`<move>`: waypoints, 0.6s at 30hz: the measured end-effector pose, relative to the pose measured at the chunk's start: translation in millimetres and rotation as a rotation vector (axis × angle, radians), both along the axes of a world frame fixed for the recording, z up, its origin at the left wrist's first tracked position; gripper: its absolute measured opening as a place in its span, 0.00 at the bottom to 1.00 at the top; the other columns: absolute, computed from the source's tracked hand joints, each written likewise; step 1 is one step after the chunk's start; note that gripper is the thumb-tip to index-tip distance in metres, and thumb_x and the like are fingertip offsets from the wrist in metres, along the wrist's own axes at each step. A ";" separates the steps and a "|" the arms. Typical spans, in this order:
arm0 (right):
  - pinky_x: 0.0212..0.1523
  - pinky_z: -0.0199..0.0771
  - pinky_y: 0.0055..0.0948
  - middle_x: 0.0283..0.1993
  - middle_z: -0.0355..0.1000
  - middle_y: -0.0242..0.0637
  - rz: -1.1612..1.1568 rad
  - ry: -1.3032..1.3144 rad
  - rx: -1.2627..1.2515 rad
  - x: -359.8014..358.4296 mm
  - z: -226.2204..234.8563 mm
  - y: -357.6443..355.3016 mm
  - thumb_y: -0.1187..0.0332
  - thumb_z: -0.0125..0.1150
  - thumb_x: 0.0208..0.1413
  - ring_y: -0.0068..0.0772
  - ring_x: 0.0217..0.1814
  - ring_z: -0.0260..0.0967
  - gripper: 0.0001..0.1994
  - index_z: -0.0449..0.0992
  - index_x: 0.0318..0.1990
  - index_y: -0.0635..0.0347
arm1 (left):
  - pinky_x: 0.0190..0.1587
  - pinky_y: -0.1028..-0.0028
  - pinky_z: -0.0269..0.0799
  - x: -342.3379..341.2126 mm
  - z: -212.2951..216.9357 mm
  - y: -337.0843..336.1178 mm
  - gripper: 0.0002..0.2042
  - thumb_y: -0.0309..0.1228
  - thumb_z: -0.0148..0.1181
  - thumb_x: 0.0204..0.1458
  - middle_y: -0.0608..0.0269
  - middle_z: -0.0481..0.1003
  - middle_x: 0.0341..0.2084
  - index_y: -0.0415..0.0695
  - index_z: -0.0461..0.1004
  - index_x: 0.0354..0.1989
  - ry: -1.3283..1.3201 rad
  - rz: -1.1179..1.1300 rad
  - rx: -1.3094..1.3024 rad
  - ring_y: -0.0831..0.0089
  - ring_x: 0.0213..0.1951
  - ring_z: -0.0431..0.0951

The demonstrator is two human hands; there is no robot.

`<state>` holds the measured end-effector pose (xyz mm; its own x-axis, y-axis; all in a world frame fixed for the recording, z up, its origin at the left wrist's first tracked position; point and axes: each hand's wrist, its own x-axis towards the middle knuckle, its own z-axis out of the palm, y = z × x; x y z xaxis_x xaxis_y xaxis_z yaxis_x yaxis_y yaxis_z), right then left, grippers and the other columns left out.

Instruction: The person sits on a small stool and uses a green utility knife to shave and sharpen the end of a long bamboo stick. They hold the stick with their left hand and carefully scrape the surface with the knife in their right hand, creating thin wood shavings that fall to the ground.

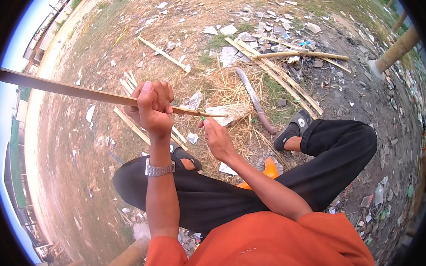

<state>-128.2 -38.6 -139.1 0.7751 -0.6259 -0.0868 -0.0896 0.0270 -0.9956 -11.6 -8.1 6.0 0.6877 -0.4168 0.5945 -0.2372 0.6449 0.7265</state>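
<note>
A long brown strip (pixel 83 91) is held across the view, its far end carried out between 9 and 10 o'clock and its near tip brought close to the middle. The strip is gripped by the left hand (pixel 151 109), at 10 o'clock from the middle, with the fingers curled tightly around it and the thumb uppermost. By the right hand (pixel 220 141), just below the middle, the thumb and forefinger are brought together at a small green bit (pixel 203 118) near the tip; whether the strip itself is pinched there cannot be told. A metal watch (pixel 160 169) is worn on the left wrist. Beyond the tip, a pale block (pixel 236 110) is bedded in straw (pixel 223 87), which is spread towards 12 o'clock. At 2 o'clock a curved stick-like thing (pixel 251 91) is laid beside the straw, and past it long pale strips (pixel 279 75) are crossed by a bamboo piece (pixel 309 54). A single pale strip (pixel 164 54) is left on the ground at 11 o'clock. At 4 o'clock an orange object (pixel 270 168) is partly hidden by the right forearm.
</note>
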 end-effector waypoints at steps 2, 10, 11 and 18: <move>0.26 0.58 0.34 0.20 0.58 0.36 0.047 -0.042 0.147 2.0 -2.0 1.6 0.53 0.34 0.65 0.29 0.23 0.57 0.21 0.67 0.36 0.62 | 0.12 0.78 0.46 0.2 0.6 -1.4 0.17 0.26 0.42 0.54 0.70 0.49 0.05 0.47 0.50 0.12 -0.026 0.011 0.001 0.82 0.08 0.47; 0.38 0.61 0.51 0.27 0.68 0.59 0.057 0.144 -0.176 0.2 14.5 -9.9 0.54 0.33 0.65 0.64 0.33 0.65 0.24 0.68 0.31 0.67 | 0.12 0.78 0.46 6.9 -1.4 -0.2 0.18 0.25 0.40 0.54 0.70 0.49 0.05 0.47 0.49 0.11 -0.034 0.015 -0.009 0.82 0.08 0.47; 0.38 0.61 0.52 0.27 0.68 0.60 0.041 0.157 -0.186 -0.3 12.9 -7.7 0.54 0.33 0.65 0.65 0.33 0.65 0.25 0.68 0.30 0.68 | 0.12 0.78 0.46 6.1 -1.4 -0.8 0.18 0.25 0.40 0.54 0.70 0.49 0.05 0.47 0.49 0.11 -0.031 0.008 -0.003 0.82 0.08 0.47; 0.37 0.65 0.54 0.25 0.69 0.62 0.009 0.186 -0.275 0.0 6.0 4.8 0.55 0.33 0.65 0.67 0.32 0.67 0.26 0.71 0.27 0.68 | 0.12 0.77 0.45 7.9 -3.5 11.7 0.19 0.29 0.41 0.54 0.71 0.47 0.05 0.49 0.48 0.11 -0.010 0.046 0.018 0.81 0.08 0.45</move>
